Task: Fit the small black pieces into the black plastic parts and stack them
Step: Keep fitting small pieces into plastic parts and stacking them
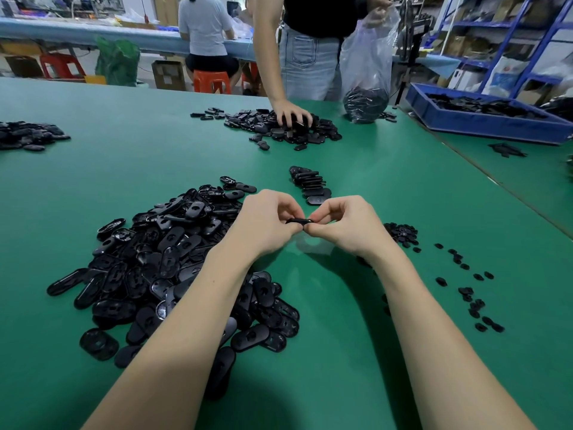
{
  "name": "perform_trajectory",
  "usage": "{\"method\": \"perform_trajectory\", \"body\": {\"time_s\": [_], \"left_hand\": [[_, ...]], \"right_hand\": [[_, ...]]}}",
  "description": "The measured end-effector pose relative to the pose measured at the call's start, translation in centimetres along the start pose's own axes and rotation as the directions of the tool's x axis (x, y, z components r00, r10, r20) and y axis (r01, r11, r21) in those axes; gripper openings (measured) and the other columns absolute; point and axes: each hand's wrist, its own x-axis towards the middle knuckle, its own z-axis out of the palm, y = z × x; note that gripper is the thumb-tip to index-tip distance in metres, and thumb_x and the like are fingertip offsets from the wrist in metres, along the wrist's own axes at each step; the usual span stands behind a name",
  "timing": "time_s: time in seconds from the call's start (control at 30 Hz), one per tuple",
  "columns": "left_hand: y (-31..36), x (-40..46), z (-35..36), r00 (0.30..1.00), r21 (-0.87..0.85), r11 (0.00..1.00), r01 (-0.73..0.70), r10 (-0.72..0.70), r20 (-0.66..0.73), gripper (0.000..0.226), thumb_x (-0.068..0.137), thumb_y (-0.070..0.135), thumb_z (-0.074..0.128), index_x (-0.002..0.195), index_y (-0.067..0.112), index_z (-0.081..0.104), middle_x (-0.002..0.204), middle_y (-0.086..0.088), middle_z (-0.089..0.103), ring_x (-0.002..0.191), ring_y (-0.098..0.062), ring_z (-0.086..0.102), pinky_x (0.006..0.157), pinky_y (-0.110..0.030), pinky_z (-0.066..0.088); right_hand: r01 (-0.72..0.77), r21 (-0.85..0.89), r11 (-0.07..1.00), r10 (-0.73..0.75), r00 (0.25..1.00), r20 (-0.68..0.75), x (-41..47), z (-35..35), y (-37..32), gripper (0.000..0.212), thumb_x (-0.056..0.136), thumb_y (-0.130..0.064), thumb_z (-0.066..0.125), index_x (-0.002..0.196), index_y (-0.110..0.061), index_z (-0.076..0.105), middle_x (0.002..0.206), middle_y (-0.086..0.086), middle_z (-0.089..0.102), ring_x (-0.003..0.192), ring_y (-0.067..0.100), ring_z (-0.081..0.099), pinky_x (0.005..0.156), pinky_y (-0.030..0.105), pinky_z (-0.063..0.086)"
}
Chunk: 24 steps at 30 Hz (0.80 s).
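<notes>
**Seating a piece into a part**

Part [298, 221] pinched edge-on between left hand [266, 223] and right hand [342, 225], above the mat. Piece itself hidden by fingertips. Best pressed square until flush, then laid on stack [310, 184] just beyond the hands. Pile [173, 259] under left forearm; pieces [465, 280] right of the right wrist.

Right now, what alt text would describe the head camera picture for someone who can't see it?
Two bare hands, left hand and right hand, pinch one black plastic part between them above a green table. A big pile of parts lies left, a neat stack beyond, small black pieces right.
</notes>
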Motion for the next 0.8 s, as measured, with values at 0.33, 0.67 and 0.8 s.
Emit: {"method": "perform_trajectory", "body": {"time_s": [0.33, 0.67, 0.8], "left_hand": [[-0.23, -0.17, -0.16, 0.999, 0.018, 1.000, -0.002, 0.002, 0.037, 0.014, 0.081, 0.017, 0.080, 0.082, 0.030, 0.074, 0.082, 0.006, 0.075, 0.080, -0.009, 0.070, 0.062, -0.004, 0.043], [-0.43, -0.05, 0.28, 1.000, -0.027, 1.000, -0.002, 0.003, 0.027, 0.013, 0.080, 0.018, 0.082, 0.081, 0.028, 0.075, 0.076, 0.011, 0.074, 0.066, 0.001, 0.063, 0.059, 0.001, 0.040], [-0.50, -0.15, 0.08, 0.999, -0.002, 1.000, -0.020, 0.020, 0.047, 0.015, 0.080, 0.018, 0.082, 0.081, 0.030, 0.074, 0.078, 0.009, 0.074, 0.067, 0.000, 0.064, 0.060, -0.001, 0.042]], "right_hand": [[0.007, -0.005, 1.000, -0.006, 1.000, 0.024, -0.15, 0.24, 0.16, 0.013, 0.075, -0.019, 0.084, 0.070, -0.023, 0.073, 0.061, -0.013, 0.069, 0.049, -0.001, 0.054, 0.047, 0.011, 0.038], [0.018, 0.013, 1.000, -0.018, 1.000, 0.012, -0.25, 0.09, 0.32, 0.014, 0.076, -0.015, 0.083, 0.071, -0.021, 0.072, 0.060, -0.014, 0.069, 0.048, -0.003, 0.053, 0.047, 0.010, 0.038], [0.004, 0.022, 1.000, -0.005, 0.999, 0.036, -0.29, 0.17, 0.45, 0.014, 0.078, -0.015, 0.084, 0.073, -0.020, 0.072, 0.061, -0.012, 0.069, 0.047, -0.004, 0.053, 0.048, 0.010, 0.038]]}}
